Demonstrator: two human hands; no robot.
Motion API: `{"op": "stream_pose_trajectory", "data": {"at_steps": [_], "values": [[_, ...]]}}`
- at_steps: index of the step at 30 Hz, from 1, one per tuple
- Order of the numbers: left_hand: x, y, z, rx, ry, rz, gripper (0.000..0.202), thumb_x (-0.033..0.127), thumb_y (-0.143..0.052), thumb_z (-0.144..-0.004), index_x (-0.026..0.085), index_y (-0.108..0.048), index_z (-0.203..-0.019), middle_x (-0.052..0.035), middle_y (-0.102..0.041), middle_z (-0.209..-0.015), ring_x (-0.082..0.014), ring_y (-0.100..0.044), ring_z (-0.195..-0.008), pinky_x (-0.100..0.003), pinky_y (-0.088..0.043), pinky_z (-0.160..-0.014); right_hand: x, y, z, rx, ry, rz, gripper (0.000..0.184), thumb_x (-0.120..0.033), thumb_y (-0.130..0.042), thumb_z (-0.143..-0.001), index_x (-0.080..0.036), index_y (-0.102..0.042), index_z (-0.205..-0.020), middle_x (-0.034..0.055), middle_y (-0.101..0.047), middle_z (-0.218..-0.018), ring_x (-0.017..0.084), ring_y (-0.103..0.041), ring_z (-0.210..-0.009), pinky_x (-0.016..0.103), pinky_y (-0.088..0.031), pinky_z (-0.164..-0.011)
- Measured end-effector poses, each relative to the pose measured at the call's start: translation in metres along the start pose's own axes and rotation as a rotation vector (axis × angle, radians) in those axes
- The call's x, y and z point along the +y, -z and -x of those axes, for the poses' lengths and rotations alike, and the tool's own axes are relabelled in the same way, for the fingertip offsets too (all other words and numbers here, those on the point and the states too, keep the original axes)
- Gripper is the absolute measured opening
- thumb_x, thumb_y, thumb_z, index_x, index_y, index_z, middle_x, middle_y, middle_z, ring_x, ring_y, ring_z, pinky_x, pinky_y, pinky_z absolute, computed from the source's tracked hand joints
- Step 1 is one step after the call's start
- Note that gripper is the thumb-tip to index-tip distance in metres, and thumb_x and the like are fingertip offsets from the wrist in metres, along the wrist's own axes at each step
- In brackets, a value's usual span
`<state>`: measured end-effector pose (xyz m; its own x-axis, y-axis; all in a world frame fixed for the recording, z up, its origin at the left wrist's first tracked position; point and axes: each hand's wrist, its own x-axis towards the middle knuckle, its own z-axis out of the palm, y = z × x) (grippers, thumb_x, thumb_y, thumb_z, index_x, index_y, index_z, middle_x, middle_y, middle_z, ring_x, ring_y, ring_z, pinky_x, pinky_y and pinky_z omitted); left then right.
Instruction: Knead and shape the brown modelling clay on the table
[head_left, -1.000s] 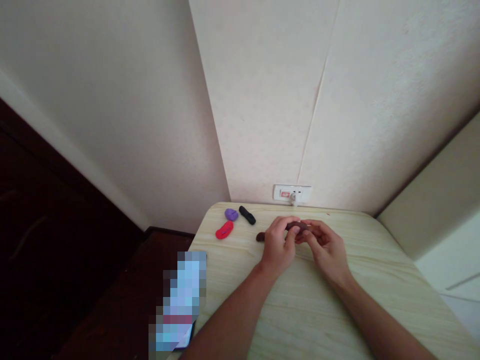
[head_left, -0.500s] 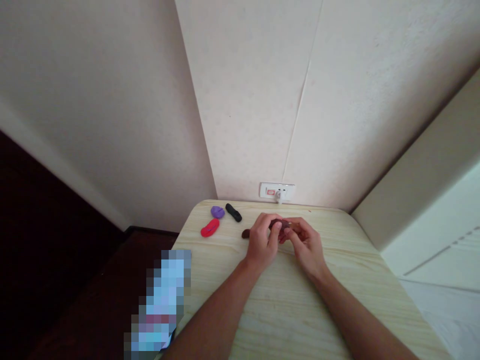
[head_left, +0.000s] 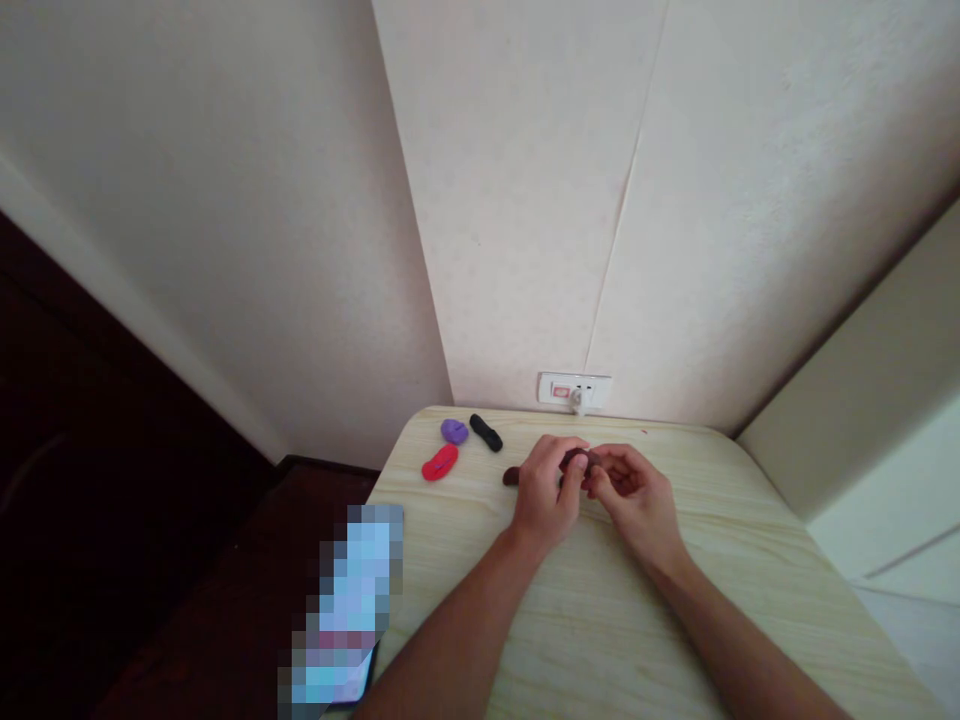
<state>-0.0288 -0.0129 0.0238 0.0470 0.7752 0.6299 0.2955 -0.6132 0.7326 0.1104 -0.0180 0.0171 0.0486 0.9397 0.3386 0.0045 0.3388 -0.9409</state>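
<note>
Both my hands meet over the far middle of a light wooden table (head_left: 615, 620). My left hand (head_left: 547, 490) and my right hand (head_left: 634, 495) pinch a small dark brown lump of clay (head_left: 577, 460) between their fingertips, fingers curled round it. A second small brown piece (head_left: 511, 477) lies on the table just left of my left hand. Further left lie a red clay piece (head_left: 439, 462), a purple clay lump (head_left: 454, 431) and a black clay roll (head_left: 486, 432).
The table stands in a corner against pale walls. A wall socket (head_left: 574, 388) with a plug sits just behind the table's far edge. A phone with a blurred screen (head_left: 341, 610) lies at the table's left front corner. Dark floor lies to the left.
The brown lump between my fingers looks more bunched than the longer piece a second ago. The camera view swung left, then back right; the clay pieces on the table stayed put.
</note>
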Motion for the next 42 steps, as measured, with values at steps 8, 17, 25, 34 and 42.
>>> {"op": "stream_pose_trajectory", "data": {"at_steps": [8,17,25,34,42], "values": [[0.000,-0.001,0.000,0.048,0.036,0.016,0.023,0.029,-0.050,-0.104,0.019,-0.070,-0.105,-0.0072,-0.071,-0.099,-0.0200,-0.067,-0.095,-0.033,-0.053,-0.085,0.007,0.003,0.003,-0.036,0.060,0.066,0.036,-0.040,-0.081,-0.083,-0.026,-0.068,-0.114,0.0052,-0.076,-0.093,0.021,-0.072,-0.078,0.032,-0.062,-0.070],[-0.003,0.004,0.003,0.046,0.107,0.122,0.026,0.038,-0.055,-0.101,0.018,-0.068,-0.111,-0.0094,-0.072,-0.106,-0.0219,-0.069,-0.098,-0.033,-0.056,-0.084,0.000,-0.001,0.005,-0.037,0.045,0.102,0.027,-0.044,-0.072,-0.093,-0.023,-0.070,-0.111,0.0032,-0.075,-0.085,0.016,-0.066,-0.064,0.030,-0.057,-0.062],[-0.006,0.002,0.004,0.055,0.183,0.106,0.036,0.049,-0.053,-0.101,0.017,-0.067,-0.110,-0.0096,-0.074,-0.099,-0.0218,-0.070,-0.089,-0.031,-0.055,-0.077,0.000,-0.005,0.003,0.000,0.087,0.077,0.039,-0.044,-0.071,-0.094,-0.021,-0.067,-0.125,0.0054,-0.075,-0.091,0.016,-0.069,-0.068,0.028,-0.059,-0.060],[-0.012,0.001,0.005,0.057,0.243,0.127,0.039,0.052,-0.046,-0.103,0.018,-0.064,-0.097,0.0009,-0.059,-0.065,-0.0151,-0.055,-0.058,-0.026,-0.042,-0.060,0.005,-0.005,0.005,-0.044,0.209,0.157,0.023,-0.037,-0.067,-0.098,-0.022,-0.074,-0.113,0.0078,-0.074,-0.093,0.018,-0.069,-0.077,0.030,-0.061,-0.067],[-0.011,0.002,0.007,0.140,0.298,0.218,0.049,0.056,-0.046,-0.101,0.020,-0.052,-0.069,0.0031,-0.048,-0.057,-0.0131,-0.043,-0.053,-0.026,-0.032,-0.053,-0.009,-0.009,0.010,-0.144,0.363,0.226,0.036,-0.030,-0.070,-0.096,-0.027,-0.069,-0.131,0.0069,-0.072,-0.100,0.017,-0.067,-0.078,0.029,-0.059,-0.069]]}}
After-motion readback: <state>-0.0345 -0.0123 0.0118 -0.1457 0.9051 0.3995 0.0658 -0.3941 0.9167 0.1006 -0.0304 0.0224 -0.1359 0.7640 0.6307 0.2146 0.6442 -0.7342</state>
